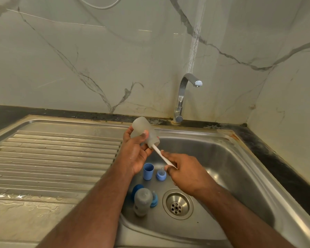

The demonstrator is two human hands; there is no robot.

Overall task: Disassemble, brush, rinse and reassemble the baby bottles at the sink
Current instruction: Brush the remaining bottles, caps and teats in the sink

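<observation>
My left hand grips a frosted bottle body, tilted with its mouth toward the lower right, above the sink's left edge. A white brush handle sticks out of the bottle's mouth; my right hand pinches its lower end. The brush head is hidden inside the bottle. In the sink basin stand a blue cap and a blue collar with a teat. A second frosted bottle lies near the drain, with blue parts beside it.
A chrome tap stands behind the basin, with no water running. The ribbed steel drainboard lies to the left, wet near its front edge. The drain strainer is in the basin floor. Marble wall behind and to the right.
</observation>
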